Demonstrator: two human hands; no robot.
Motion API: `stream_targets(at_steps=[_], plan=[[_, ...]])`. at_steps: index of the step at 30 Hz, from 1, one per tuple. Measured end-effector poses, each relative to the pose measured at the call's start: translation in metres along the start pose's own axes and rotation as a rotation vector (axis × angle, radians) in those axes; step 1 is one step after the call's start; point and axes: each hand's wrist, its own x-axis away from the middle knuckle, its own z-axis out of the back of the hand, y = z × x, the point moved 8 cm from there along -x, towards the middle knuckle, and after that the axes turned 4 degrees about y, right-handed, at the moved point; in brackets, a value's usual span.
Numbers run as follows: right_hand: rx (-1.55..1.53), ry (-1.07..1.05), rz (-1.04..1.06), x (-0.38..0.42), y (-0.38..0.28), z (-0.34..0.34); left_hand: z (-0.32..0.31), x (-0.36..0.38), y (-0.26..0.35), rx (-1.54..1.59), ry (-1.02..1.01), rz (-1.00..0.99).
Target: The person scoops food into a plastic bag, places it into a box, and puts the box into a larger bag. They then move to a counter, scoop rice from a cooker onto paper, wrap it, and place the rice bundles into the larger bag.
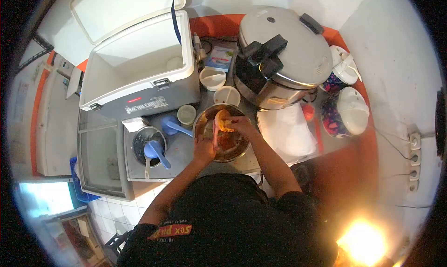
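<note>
Over a round metal bowl (201, 122) with reddish-orange residue inside, both hands are at a pink-handled, orange-stained scoop (222, 119). My left hand (205, 147) is closed around its handle, below the scoop's head. My right hand (240, 126) has its bent fingers on the orange side of the head, and whether something small is between them is hidden. Left of the bowl lies a blue scoop (170, 125). Beyond the bowl is a small white tub (227, 96), and a clear round cup (186, 114) stands at its upper left.
An open cooler box (139, 87) stands at the back left and a large steel cooker (288, 48) at the back right. A dark pot (136, 146) holds blue and beige utensils. White paper sheets (288, 132) lie right of the bowl, near lidded patterned containers (344, 113).
</note>
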Motion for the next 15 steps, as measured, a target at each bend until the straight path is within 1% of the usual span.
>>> stream_targets(at_steps=[2,3,5,6,8,9,11,12,14,15], plan=[[-0.193,-0.038,-0.1,0.008,-0.005,0.001,-0.012,0.011,-0.009,0.086,-0.298,0.135],[-0.189,-0.039,-0.1,0.004,0.0,-0.002,-0.01,0.017,-0.011,0.089,-0.295,0.137],[-0.117,0.029,-0.065,-0.008,0.014,-0.002,0.009,0.027,-0.018,0.217,-0.082,0.124],[-0.112,0.03,-0.065,-0.007,0.014,-0.001,0.014,0.033,-0.019,0.221,-0.079,0.125],[-0.004,0.044,-0.014,-0.005,0.008,0.0,0.02,0.048,-0.027,0.28,-0.142,0.207],[0.002,0.046,-0.012,-0.004,0.007,0.001,0.027,0.052,-0.027,0.284,-0.137,0.207],[-0.443,-0.039,-0.102,0.004,0.013,-0.008,0.035,0.067,-0.032,0.373,-0.209,0.303],[-0.44,-0.033,-0.103,0.015,0.007,-0.008,0.043,0.073,-0.033,0.379,-0.208,0.299],[-0.833,0.072,-0.166,0.038,-0.01,0.002,0.052,0.081,-0.04,0.459,-0.249,0.34],[-0.828,0.086,-0.161,0.042,-0.015,0.005,0.05,0.088,-0.041,0.469,-0.246,0.328]])
